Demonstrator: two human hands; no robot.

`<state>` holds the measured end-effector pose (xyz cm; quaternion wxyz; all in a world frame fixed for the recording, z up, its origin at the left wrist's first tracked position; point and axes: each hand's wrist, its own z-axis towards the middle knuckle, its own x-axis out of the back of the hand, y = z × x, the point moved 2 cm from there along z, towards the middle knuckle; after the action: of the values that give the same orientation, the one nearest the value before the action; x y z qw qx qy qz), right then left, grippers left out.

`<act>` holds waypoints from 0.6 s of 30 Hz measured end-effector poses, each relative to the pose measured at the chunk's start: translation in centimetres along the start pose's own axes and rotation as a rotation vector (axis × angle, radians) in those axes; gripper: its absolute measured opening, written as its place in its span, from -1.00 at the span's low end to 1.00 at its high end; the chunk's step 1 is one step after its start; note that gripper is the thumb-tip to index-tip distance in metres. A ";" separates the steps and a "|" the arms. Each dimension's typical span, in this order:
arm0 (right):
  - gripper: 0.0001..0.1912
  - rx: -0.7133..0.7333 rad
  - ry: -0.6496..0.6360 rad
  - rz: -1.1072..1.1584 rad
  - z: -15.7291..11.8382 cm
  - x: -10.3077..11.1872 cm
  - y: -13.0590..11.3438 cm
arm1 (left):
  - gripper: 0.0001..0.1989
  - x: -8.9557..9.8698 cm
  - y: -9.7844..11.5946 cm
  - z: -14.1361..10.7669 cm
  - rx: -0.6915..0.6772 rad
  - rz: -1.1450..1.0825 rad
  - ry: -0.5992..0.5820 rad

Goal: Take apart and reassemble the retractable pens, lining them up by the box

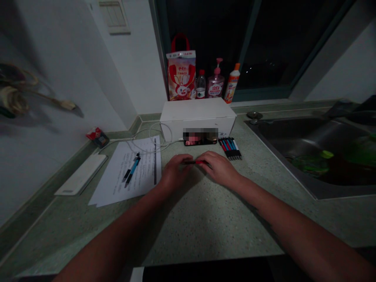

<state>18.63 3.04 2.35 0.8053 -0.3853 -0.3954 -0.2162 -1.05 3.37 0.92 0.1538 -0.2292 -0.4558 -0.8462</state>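
A red and dark pen (pixel 199 161) lies level between my two hands, above the counter. My left hand (pixel 176 171) is closed on its dark end, and my right hand (pixel 217 167) pinches the red end. Just behind them a phone (pixel 200 142) leans against a white box (pixel 198 113). To the right of the phone, several pens (pixel 230 149) lie side by side in a row. On the left, a blue and black pen (pixel 132 171) and a black pen (pixel 127 175) rest on printed sheets (pixel 147 176).
A white cable (pixel 141 145) loops over the sheets to the phone. At the left lie a white power strip (pixel 82 175) and a small red packet (pixel 98 137). Bottles (pixel 216 84) and a bag (pixel 182 78) stand behind the box. A sink (pixel 293 156) is at the right.
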 end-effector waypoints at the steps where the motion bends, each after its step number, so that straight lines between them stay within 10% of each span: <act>1: -0.84 0.001 0.004 0.000 0.0 0.0 0.0 | -0.76 0.0 0.0 0.0 0.047 -0.021 0.018; 18: -0.82 0.023 0.032 0.016 -0.1 -0.2 0.5 | -0.94 0.6 0.1 0.3 0.186 -0.036 0.038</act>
<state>18.91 3.26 1.88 0.8176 -0.3758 -0.3817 -0.2114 -1.44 3.54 1.40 0.1678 -0.1896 -0.5333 -0.8072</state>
